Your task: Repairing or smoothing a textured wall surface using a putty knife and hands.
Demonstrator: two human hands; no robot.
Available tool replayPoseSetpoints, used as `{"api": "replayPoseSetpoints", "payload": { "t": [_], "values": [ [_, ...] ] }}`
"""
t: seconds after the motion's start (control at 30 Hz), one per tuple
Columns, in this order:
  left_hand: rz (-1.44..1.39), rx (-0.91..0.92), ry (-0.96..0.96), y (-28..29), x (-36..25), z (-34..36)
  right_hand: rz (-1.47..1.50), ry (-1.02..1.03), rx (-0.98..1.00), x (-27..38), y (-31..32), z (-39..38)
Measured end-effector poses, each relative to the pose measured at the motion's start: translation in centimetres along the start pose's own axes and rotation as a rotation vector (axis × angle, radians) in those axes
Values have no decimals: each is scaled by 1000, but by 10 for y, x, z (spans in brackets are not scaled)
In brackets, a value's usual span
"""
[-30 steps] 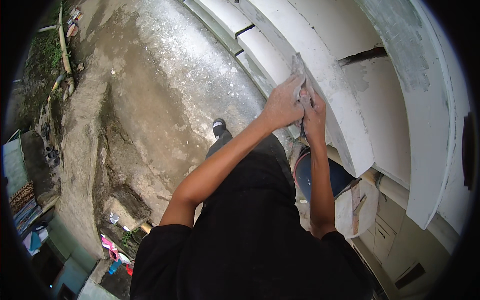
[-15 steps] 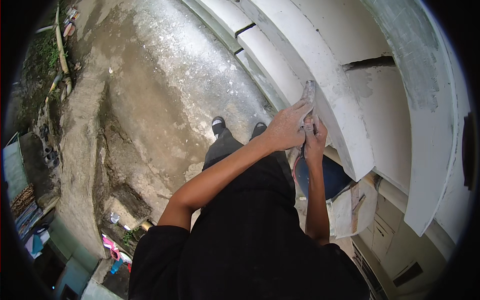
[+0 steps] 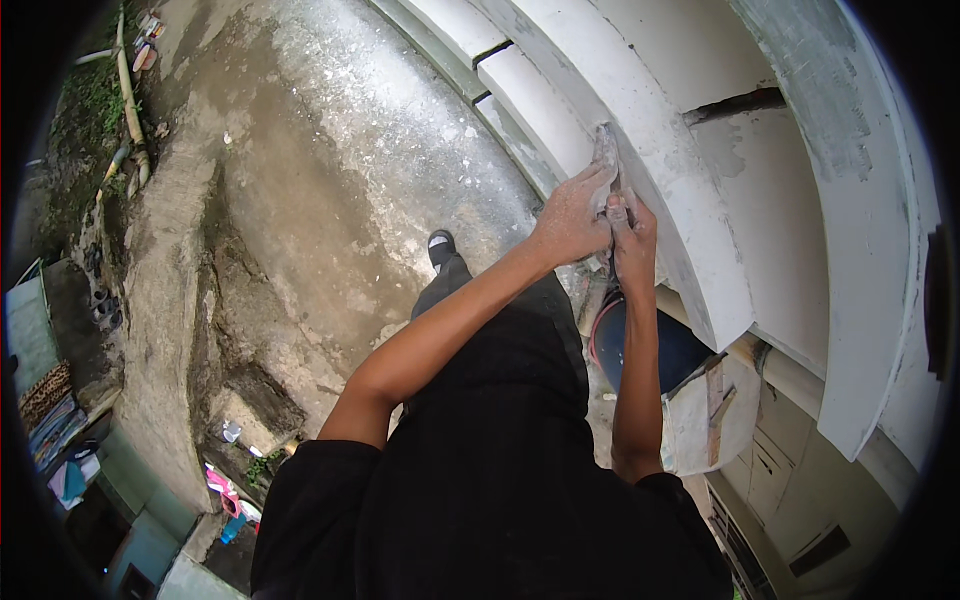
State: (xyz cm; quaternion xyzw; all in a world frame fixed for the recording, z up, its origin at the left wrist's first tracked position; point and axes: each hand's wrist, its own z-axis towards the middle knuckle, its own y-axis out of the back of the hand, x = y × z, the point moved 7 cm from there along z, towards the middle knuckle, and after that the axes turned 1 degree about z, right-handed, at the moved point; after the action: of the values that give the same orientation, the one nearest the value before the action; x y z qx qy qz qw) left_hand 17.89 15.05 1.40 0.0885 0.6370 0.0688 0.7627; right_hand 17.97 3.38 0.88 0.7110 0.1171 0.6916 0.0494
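My left hand (image 3: 575,215), coated in pale dust, reaches to the side of a white ledge (image 3: 665,130). Its fingers are pressed together and point up along the ledge. Close against it is my right hand (image 3: 633,240), with thumb and fingers closed in a pinch. Between the two hands is something thin, grey and dusty; the fingers hide most of it, and I cannot tell its kind. A dark edge shows just below the hands.
Below my right hand stands a dark blue bucket (image 3: 683,358) with a reddish rim, partly behind my forearm. White dust and flecks cover the concrete floor (image 3: 400,130). A broken concrete kerb (image 3: 170,330) and pipes (image 3: 130,100) lie to the left. Curved white ledges fill the right.
Both hands have slid a little up and away along the ledge's side, still close together. One shoe is now hidden behind my arm and leg.
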Motion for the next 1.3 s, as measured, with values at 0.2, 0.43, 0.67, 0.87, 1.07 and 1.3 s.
{"api": "replayPoseSetpoints", "payload": {
  "t": [0.2,0.43,0.67,0.87,1.07,1.3],
  "values": [
    [50,-40,-87,8,-2,-15,33,-103,10,8,-11,-17],
    [30,-58,-74,22,12,22,-78,-53,53,8,-21,26],
    [82,-18,-107,30,12,-5,-90,-121,43,-7,-29,-3],
    [127,-21,-96,21,25,7,-58,103,-18,6,-39,14],
    [147,-26,-134,31,29,8,-29,21,-1,-7,-42,17],
    [94,-3,-39,10,26,-9,-39,-24,7,-8,-26,-3]
  ]
}}
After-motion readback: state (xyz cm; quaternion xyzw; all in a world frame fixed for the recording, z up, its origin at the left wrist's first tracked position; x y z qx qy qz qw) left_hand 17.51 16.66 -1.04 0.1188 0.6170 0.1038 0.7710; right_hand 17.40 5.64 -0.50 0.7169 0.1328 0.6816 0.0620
